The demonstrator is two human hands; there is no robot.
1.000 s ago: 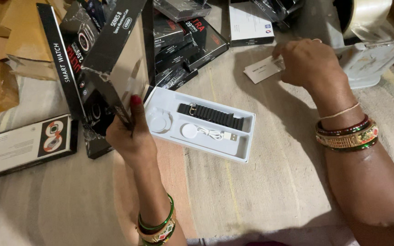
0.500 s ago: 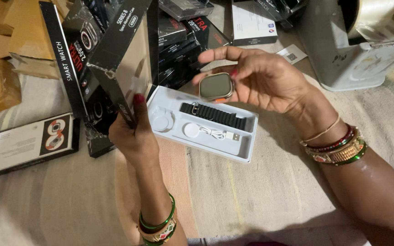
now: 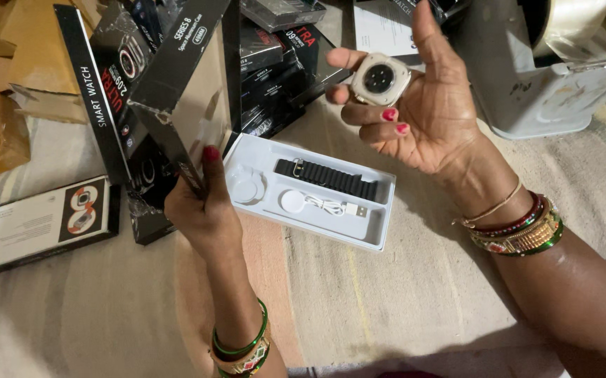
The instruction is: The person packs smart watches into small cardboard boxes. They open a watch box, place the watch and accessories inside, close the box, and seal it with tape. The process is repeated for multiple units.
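The right hand (image 3: 429, 112) is raised palm-up above the striped mat (image 3: 422, 294), pinching a pale smartwatch body (image 3: 380, 78) between thumb and curled fingers; the watch's back, with its dark round sensor, faces the camera, seemingly turned for inspection. It is roughly square, so no long axis is clear. The left hand (image 3: 201, 210) grips the lower edge of an opened black watch box (image 3: 177, 91), holding it tilted upright, its long axis running up and right. Between the hands lies a white tray (image 3: 247, 157) holding a black strap (image 3: 327, 178) lying lengthwise and a white charging cable (image 3: 317, 205).
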